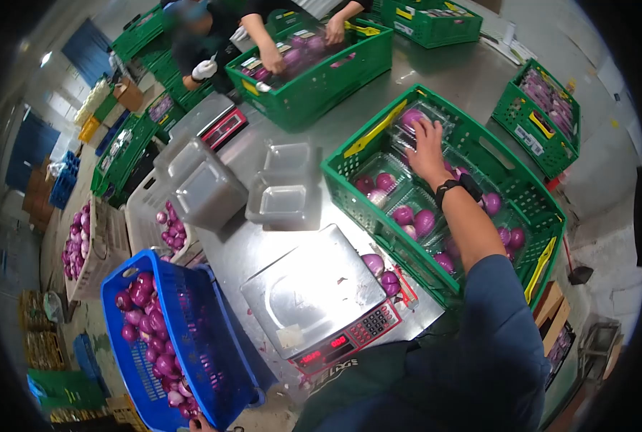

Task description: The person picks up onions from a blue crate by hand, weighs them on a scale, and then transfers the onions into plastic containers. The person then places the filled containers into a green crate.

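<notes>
The right hand (427,147) reaches out over the green crate (530,194) that sits at the right edge of the tabletop (436,72); its fingers are spread and press down on a clear pack (412,119) of purple onions in the crate's far corner, not closed around it. A black watch (459,186) rings the wrist, and a blue sleeve (501,302) covers the upper arm. More packs (407,209) of onions lie side by side in the same crate, nearer the person. The left hand (200,425) shows only as a sliver at the bottom edge of the view, at the near rim of the blue basket (199,338); whether it grips the rim cannot be told. That basket stands tilted off the tabletop's left edge and holds loose onions (145,317). A scale (317,295) with a red display sits on the near part of the tabletop, its pan bare, with a few onions (382,272) between it and the green crate. Beyond the scale, stacks of empty clear trays (285,187) stand mid-tabletop. At the far edge another person's hands (272,59) work in a second crate (314,79) of packed onions. A third crate (540,119) with packs stands off the tabletop's right side.
</notes>
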`<state>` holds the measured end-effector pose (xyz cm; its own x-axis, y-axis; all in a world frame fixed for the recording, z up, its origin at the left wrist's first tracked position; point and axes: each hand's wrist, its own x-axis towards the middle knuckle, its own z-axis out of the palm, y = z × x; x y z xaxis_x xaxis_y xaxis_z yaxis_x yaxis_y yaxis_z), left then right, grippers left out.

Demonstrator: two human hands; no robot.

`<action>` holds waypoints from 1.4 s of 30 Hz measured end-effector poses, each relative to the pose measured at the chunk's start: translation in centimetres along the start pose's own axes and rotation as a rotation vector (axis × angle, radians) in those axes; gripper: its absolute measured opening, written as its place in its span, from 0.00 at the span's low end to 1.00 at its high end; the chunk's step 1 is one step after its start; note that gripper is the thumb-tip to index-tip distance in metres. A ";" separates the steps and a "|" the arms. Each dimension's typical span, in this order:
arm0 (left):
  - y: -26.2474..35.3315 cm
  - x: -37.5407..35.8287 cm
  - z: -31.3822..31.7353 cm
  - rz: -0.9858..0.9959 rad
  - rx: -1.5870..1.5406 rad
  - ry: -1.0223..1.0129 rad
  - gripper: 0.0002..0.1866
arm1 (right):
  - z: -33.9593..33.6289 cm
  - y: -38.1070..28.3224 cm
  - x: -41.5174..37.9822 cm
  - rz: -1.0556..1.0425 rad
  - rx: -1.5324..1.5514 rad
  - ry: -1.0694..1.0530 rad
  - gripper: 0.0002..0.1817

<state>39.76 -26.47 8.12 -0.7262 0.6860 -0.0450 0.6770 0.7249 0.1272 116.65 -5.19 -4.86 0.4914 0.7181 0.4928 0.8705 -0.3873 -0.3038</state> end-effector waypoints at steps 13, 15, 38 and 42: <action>-5.0 4.0 4.9 0.228 -0.409 0.136 0.17 | -5.7 -25.2 -2.4 -0.482 0.416 -0.390 0.15; -5.1 4.2 4.3 0.259 -0.453 0.133 0.14 | -1.6 -28.4 -3.9 -0.578 0.390 -0.459 0.15; -10.8 17.7 6.8 0.522 0.290 -0.447 0.26 | 8.3 -30.9 -9.4 -0.382 0.383 -0.423 0.18; -10.7 18.6 6.2 0.532 0.240 -0.519 0.43 | -1.1 -31.1 -17.2 -0.561 0.293 -0.698 0.19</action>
<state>19.70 -21.09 -0.22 -0.1879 0.8436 -0.5030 0.9687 0.2436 0.0468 81.17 -6.20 -2.99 -0.2075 0.9765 0.0577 0.8867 0.2127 -0.4106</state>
